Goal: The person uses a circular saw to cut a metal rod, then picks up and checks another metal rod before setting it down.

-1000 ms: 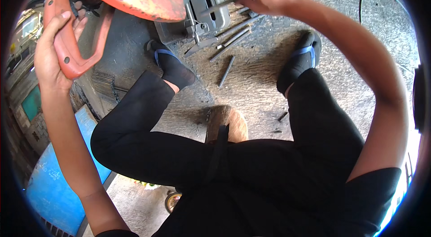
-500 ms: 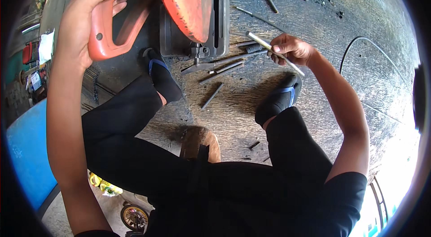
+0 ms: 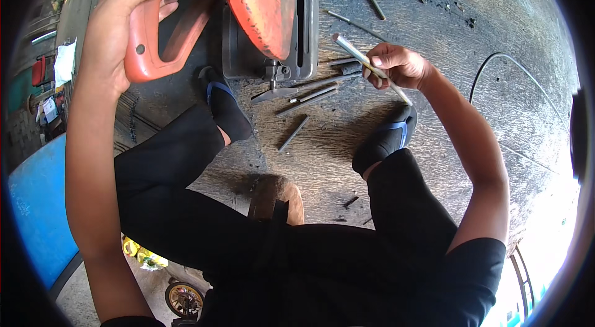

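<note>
Metal rod (image 3: 354, 52), at one o'clock, probably light, stiff, smooth, is best held mid-length, where the right hand (image 3: 396, 65) grips it; at ten, the left hand's (image 3: 116, 26) fingers wrap the orange chop-saw handle (image 3: 142, 33).

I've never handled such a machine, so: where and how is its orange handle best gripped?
Probably around the left bar of the orange handle, coming from its left: the loop is open inside, leaving room for fingers to wrap through. The left hand holds it there.
</note>
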`<action>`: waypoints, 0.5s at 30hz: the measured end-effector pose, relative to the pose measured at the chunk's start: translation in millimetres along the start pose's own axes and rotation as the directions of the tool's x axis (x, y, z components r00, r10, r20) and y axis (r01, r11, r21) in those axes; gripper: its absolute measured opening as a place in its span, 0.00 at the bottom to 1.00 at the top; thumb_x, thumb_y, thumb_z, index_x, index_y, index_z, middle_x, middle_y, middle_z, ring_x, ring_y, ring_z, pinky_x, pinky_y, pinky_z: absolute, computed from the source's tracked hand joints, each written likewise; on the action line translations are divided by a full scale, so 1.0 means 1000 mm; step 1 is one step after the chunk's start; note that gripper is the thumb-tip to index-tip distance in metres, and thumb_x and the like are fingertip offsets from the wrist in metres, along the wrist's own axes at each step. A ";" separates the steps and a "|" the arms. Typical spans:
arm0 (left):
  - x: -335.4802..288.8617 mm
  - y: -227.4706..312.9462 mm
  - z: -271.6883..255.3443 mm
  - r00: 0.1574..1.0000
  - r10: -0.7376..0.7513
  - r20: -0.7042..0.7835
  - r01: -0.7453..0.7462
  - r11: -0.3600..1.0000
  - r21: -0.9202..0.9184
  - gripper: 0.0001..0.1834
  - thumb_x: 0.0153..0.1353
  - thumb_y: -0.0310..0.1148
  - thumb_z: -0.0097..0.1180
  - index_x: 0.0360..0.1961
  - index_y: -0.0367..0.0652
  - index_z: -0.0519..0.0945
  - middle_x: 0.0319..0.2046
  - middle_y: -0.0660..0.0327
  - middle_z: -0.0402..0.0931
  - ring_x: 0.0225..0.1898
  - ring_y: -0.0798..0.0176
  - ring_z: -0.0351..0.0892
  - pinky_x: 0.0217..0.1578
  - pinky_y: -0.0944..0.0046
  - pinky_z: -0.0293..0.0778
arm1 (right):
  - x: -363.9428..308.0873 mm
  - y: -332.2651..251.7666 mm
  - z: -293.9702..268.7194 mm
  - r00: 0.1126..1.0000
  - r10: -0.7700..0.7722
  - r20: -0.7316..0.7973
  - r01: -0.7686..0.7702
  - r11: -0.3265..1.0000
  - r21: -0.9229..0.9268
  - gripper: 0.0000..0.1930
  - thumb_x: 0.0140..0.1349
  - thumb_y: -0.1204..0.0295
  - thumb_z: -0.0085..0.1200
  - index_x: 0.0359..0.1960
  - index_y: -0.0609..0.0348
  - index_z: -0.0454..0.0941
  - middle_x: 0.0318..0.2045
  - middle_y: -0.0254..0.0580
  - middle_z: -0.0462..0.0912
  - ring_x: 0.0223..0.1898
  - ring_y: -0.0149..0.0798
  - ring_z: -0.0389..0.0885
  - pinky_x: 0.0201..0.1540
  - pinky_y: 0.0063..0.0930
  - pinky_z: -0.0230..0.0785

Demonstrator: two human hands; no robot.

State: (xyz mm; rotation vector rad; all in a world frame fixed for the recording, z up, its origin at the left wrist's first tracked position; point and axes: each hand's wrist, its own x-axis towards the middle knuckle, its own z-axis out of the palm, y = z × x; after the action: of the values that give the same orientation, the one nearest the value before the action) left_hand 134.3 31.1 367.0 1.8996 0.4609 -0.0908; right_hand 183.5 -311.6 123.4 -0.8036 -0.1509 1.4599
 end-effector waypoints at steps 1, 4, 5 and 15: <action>0.000 0.000 0.000 1.000 -0.006 0.001 0.006 1.000 -0.013 0.24 0.55 0.32 0.56 0.51 0.28 0.71 0.45 0.51 0.74 0.48 0.60 0.74 0.56 0.61 0.67 | 0.001 0.000 0.000 1.000 -0.007 0.013 0.007 1.000 -0.011 0.17 0.57 0.61 0.59 0.34 0.68 0.80 0.20 0.41 0.81 0.20 0.29 0.77 0.23 0.19 0.67; 0.000 0.000 0.001 1.000 -0.007 -0.003 0.007 1.000 -0.022 0.24 0.55 0.32 0.56 0.51 0.28 0.71 0.45 0.51 0.74 0.48 0.61 0.74 0.56 0.61 0.67 | 0.001 0.000 -0.002 1.000 -0.012 0.019 0.012 0.999 -0.030 0.17 0.57 0.61 0.60 0.34 0.67 0.80 0.21 0.39 0.81 0.22 0.28 0.78 0.24 0.19 0.68; -0.001 0.000 0.001 1.000 -0.007 -0.005 0.007 1.000 -0.024 0.24 0.55 0.32 0.56 0.51 0.29 0.71 0.44 0.51 0.74 0.47 0.61 0.74 0.56 0.61 0.67 | 0.001 -0.001 -0.002 1.000 -0.011 0.014 0.011 0.999 -0.037 0.17 0.56 0.62 0.60 0.34 0.67 0.80 0.22 0.38 0.80 0.23 0.28 0.78 0.25 0.19 0.68; 0.000 -0.001 0.000 1.000 0.002 0.000 -0.002 1.000 -0.026 0.24 0.55 0.32 0.57 0.51 0.29 0.71 0.45 0.51 0.75 0.47 0.61 0.75 0.56 0.60 0.67 | 0.006 -0.003 0.002 0.996 -0.041 -0.075 0.033 0.994 -0.108 0.18 0.49 0.62 0.68 0.33 0.64 0.78 0.23 0.37 0.80 0.25 0.29 0.78 0.31 0.21 0.69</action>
State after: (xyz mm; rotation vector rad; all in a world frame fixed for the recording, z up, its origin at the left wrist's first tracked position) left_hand 133.9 31.5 366.1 1.8750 0.4581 -0.0829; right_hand 185.5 -304.7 124.4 -0.9383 -0.1850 1.3929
